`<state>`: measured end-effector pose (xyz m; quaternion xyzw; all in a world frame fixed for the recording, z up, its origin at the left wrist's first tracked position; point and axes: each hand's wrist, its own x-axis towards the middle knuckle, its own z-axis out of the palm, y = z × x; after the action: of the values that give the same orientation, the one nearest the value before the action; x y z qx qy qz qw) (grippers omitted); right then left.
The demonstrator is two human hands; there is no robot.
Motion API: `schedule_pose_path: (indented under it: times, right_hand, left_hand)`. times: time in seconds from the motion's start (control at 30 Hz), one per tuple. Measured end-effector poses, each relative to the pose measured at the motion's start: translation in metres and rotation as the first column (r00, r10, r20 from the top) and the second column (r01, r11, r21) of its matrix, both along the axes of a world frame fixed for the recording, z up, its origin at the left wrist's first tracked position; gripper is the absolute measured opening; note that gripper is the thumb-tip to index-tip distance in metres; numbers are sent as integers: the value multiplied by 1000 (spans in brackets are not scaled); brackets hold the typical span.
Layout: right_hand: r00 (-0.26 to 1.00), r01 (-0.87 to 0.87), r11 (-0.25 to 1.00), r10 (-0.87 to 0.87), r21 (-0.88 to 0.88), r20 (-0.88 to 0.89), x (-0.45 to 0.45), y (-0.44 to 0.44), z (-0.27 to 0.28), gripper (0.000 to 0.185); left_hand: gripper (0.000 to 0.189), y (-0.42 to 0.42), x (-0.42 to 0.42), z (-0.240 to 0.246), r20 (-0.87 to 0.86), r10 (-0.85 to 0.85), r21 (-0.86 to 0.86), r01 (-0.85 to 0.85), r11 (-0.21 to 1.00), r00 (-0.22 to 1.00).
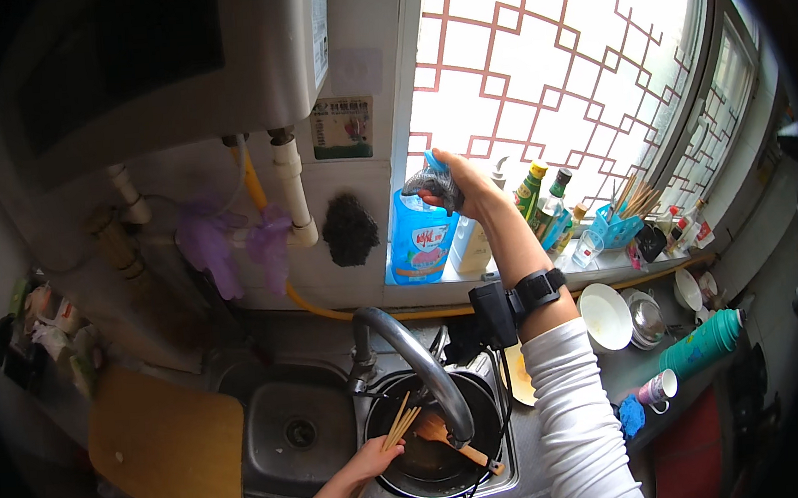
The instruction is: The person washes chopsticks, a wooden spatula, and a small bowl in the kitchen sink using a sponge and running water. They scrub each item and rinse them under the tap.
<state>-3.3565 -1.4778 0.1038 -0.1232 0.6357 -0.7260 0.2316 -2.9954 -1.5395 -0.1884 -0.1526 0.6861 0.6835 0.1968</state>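
My left hand is closed around several wooden chopsticks, held over the left part of a dark pan in the right sink basin. A wooden spatula lies in that pan, partly behind the curved metal faucet. My right hand is raised at the windowsill and grips a grey mesh scourer with a blue handle. The scourer is above a blue detergent bottle and hides part of its top. A pump bottle stands just behind my right hand.
The left sink basin adjoins a yellowish board. Sauce bottles and a blue basket of chopsticks line the sill. White bowls, a teal thermos and a mug are to the right. Purple gloves hang from pipes.
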Motion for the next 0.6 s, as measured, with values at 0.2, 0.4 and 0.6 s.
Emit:
schedule_pose_path:
  times: [0.2,0.4,0.6]
  right_hand:
    - [990,-88,980,105,-180,92,16,46,-46,63]
    - [911,71,992,-106,103,398,153,133,-173,47]
    - [812,313,916,-121,-250,571,265,146,-258,47]
  left_hand:
    - [19,8,-7,21,173,-47,220,8,976,984]
    - [11,43,-23,36,180,36,477,-120,871,983]
    - [22,84,-38,43,263,-256,502,94,860,930]
